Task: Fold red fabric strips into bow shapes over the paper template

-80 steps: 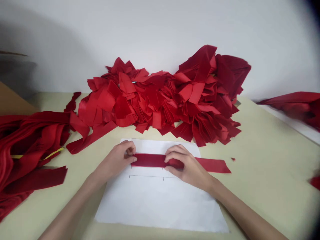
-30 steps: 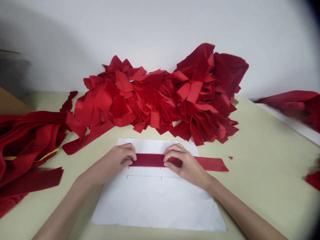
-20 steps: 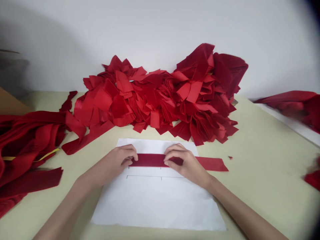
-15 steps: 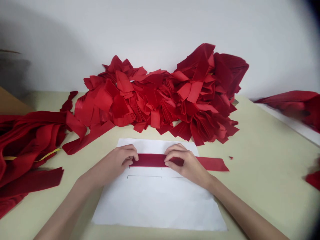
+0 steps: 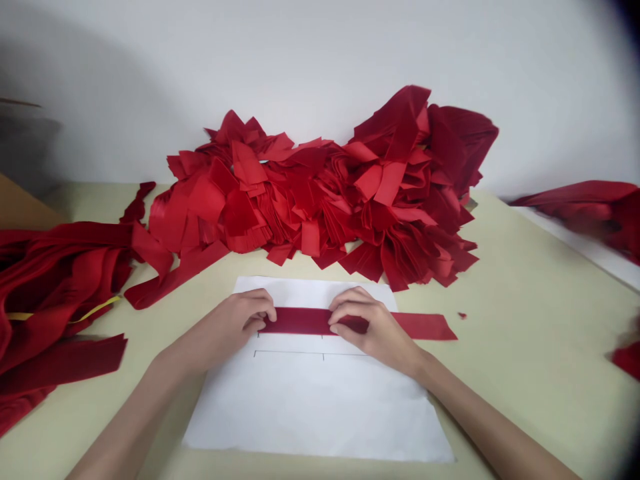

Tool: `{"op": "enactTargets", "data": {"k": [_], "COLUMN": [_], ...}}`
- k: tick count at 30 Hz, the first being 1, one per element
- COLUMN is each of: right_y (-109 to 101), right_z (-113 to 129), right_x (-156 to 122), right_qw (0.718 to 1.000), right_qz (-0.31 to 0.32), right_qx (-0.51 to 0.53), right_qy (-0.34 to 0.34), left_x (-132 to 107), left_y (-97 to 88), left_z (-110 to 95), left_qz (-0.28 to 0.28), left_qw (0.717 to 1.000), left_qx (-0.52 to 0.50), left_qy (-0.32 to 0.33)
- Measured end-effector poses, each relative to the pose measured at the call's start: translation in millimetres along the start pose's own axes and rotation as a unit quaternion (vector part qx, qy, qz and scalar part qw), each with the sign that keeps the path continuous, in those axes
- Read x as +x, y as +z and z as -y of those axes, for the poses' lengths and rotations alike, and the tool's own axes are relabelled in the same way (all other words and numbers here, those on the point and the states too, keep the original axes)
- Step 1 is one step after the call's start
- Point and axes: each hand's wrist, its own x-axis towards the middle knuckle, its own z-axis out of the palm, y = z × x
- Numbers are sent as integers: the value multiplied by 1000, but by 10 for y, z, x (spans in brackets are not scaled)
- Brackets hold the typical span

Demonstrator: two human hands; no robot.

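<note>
A flat red ribbon (image 5: 303, 321) lies across the upper part of a white paper sheet (image 5: 310, 407), just above a line with tick marks. At the ribbon's left end, my left hand (image 5: 247, 317) pinches it between thumb and curled fingers. My right hand (image 5: 363, 320) grips the same ribbon farther along, near the second tick mark, and covers part of it. From under the right hand the ribbon runs on past the paper's right edge onto the table. A second ruled line with ticks shows below the ribbon.
Behind the paper is a large heap of cut red ribbon pieces (image 5: 310, 207) against the wall. Long red ribbons (image 5: 65, 287) with a yellow strip lie at the left. More red fabric (image 5: 590, 207) sits at the right on a white surface. A tiny red scrap (image 5: 463, 316) lies on the table (image 5: 525, 347).
The ribbon's free right end has shifted very slightly upward. Both hands stay in the same places on the ribbon.
</note>
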Motion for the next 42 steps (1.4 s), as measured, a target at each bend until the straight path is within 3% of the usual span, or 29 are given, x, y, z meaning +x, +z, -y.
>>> {"op": "enactTargets", "data": {"k": [3,5,8,10,11,14,16,18,25,30,33,35,38,42], "right_y": [-57,-204,-562,-799,-889,-1011,-992,-938,-825,-876,-812,-674,-349,48], "right_z": [55,139,251,231,181,-89,-286,-434,-574,-304,26,231,402,393], "right_x": [4,-26,-158,-304,-387,-635,-764,-847,-874,-723,-533,-384,-185,-63], "right_qw": [1000,1000,990,974,966,932,909,904,926,924,920,936,966,987], "right_qz": [8,-11,-128,-193,-196,-143,-114,-93,-124,-172,-249,-250,-172,-55], "right_qx": [-1,17,38,-22,-77,-216,-251,-244,-195,-140,-162,-155,-157,-136], "right_qy": [8,17,49,115,149,254,313,338,299,311,253,195,116,66], "left_x": [1,-1,-4,-3,-3,-1,1,1,-3,-1,4,8,12,10], "left_y": [4,8,11,13,13,12,8,6,16,14,7,5,9,10], "left_z": [12,19,22,19,17,14,14,13,12,15,17,22,27,21], "left_qz": [0,1,1,0,0,0,2,6,2,4,4,7,5,3], "left_qw": [1000,1000,1000,1000,1000,1000,1000,1000,1000,1000,1000,1000,1000,1000], "left_qx": [2,2,3,3,1,-3,-4,-3,-3,-11,-10,-8,-4,-1], "left_qy": [3,2,-2,-2,-3,-4,-4,-5,0,0,-4,0,8,8]}}
